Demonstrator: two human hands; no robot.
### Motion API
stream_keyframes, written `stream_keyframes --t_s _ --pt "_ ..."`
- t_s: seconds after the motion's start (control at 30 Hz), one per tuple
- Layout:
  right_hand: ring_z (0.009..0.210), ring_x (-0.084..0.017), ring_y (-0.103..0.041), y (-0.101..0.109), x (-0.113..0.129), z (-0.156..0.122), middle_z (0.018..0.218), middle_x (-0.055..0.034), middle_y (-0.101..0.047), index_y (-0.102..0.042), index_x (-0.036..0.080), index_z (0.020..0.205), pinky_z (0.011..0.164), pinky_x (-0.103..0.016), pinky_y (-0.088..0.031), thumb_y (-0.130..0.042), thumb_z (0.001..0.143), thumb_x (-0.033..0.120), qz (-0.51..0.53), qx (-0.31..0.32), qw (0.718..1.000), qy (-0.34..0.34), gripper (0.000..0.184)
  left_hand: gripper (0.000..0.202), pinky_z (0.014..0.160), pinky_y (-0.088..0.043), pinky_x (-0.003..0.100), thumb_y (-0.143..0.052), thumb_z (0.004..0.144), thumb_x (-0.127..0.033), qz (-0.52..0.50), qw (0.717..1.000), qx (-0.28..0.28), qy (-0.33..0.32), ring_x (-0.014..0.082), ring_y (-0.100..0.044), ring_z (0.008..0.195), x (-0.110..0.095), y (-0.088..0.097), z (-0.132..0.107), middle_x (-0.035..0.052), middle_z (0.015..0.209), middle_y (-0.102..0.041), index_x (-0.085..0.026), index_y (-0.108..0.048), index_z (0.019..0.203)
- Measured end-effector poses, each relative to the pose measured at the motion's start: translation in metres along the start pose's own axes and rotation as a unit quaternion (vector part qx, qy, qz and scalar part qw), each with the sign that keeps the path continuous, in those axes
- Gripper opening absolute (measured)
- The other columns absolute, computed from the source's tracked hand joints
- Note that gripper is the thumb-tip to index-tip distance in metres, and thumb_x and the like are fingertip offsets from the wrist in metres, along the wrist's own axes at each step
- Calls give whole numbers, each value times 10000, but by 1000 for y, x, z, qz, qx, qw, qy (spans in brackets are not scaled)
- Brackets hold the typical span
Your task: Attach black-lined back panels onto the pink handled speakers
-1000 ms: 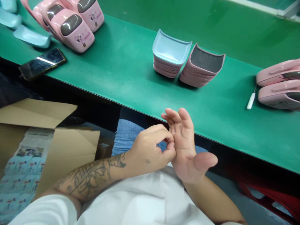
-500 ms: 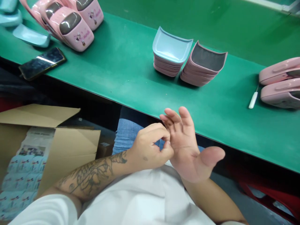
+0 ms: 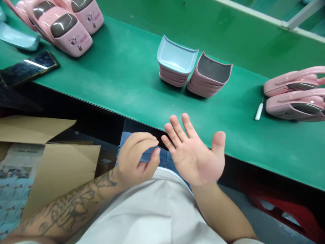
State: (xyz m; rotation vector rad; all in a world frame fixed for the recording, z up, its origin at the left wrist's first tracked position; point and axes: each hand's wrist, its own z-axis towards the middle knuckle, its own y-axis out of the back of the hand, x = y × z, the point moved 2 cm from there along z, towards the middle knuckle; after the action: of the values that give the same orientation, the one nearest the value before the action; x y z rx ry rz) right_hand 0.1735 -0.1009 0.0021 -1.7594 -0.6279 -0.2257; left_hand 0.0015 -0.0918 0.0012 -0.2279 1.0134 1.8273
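Observation:
Palm up, my right hand (image 3: 194,152) is held out before the bench edge with its fingers spread and nothing in it. To its left, my left hand (image 3: 138,157) curls its fingers toward the thumb; a gap shows between the tips, and I see nothing held. The two hands are apart. Beyond them on the green bench (image 3: 122,84) stand two stacks of curved panels. The left stack has a light blue panel (image 3: 176,56) on top of pink ones. The right pink stack (image 3: 210,76) shows a dark grey inner face on top.
Pink cases with dark windows (image 3: 72,37) stand at the far left, near a blue curved piece (image 3: 19,39) and a phone (image 3: 29,69). More pink cases (image 3: 294,105) lie right, beside a white-handled tool (image 3: 259,112). An open carton (image 3: 63,173) sits below left, a red stool (image 3: 286,210) below right.
My left hand has drawn back from my right palm, and its pinched fingers have parted. The right hand's fingers have spread wider. The view has shifted a little to the right.

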Motion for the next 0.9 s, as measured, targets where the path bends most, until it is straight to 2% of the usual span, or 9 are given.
stream_keyframes --t_s 0.07,0.13,0.2,0.27,0.33,0.43,0.53,0.7,0.9 --pt "1499 -315 -513 0 -3 1 1553 -85 -622 -622 313 1426 1325 -617 -240 -361 920 899 10 6 1000 -8 817 400 958 -612 432 -686 862 -155 55 996 -2 -66 289 -727 1114 -2 0 -3 156 1179 -761 -165 -651 1260" --pt "1507 -304 -507 -2 -6 1 1563 -77 -615 -615 316 1435 1337 -607 -218 -365 928 884 13 17 1000 -13 802 437 1097 -547 524 -682 897 -281 75 990 25 -120 363 -643 1325 -7 -4 -6 195 1322 -733 -144 -669 1312" --pt "1533 -293 -481 -4 -8 1 1592 -69 -589 -603 323 1449 1346 -602 -199 -373 934 871 7 26 999 -19 787 439 1223 -425 581 -665 942 -401 71 986 63 -141 395 -499 1500 -12 -13 -9 158 1408 -714 -184 -699 1321" --pt "1557 -286 -454 -6 -8 0 1626 -59 -558 -590 335 1470 1347 -607 -199 -370 938 869 0 32 999 -29 785 440 1306 -293 588 -633 977 -469 56 982 97 -153 385 -396 1583 -15 -21 -11 96 1445 -711 -231 -711 1339" --pt "1568 -285 -443 -8 -8 -1 1644 -47 -541 -586 346 1480 1344 -618 -205 -356 939 874 -3 34 999 -37 790 459 1338 -215 581 -568 1024 -491 47 979 115 -162 376 -335 1618 -14 -26 -13 75 1468 -703 -228 -701 1376" --pt "1572 -284 -438 -10 -6 -3 1637 -43 -553 -599 350 1470 1348 -619 -196 -325 924 908 0 30 999 -45 828 479 1340 -198 608 -508 1066 -514 54 978 120 -160 378 -271 1649 -8 -24 -14 86 1500 -684 -220 -692 1398" --pt "1563 -273 -447 -9 -6 -5 1628 -49 -566 -605 340 1471 1353 -591 -202 -316 902 943 11 30 998 -57 878 454 1347 -211 596 -582 1042 -493 79 976 118 -164 341 -339 1631 1 -15 -15 91 1489 -694 -230 -688 1397" --pt "1559 -263 -444 -6 -7 -6 1640 -78 -548 -597 325 1485 1338 -568 -251 -333 903 940 17 47 997 -65 887 483 1365 -213 533 -611 1021 -414 112 975 104 -159 289 -477 1561 9 -7 -21 120 1453 -715 -175 -653 1438" --pt "1588 -266 -397 -7 -9 -6 1688 -84 -491 -584 300 1511 1328 -556 -280 -319 894 945 6 84 993 -79 930 453 1345 -280 543 -549 1024 -333 101 981 68 -151 292 -474 1561 10 -6 -24 150 1425 -725 -137 -649 1420"
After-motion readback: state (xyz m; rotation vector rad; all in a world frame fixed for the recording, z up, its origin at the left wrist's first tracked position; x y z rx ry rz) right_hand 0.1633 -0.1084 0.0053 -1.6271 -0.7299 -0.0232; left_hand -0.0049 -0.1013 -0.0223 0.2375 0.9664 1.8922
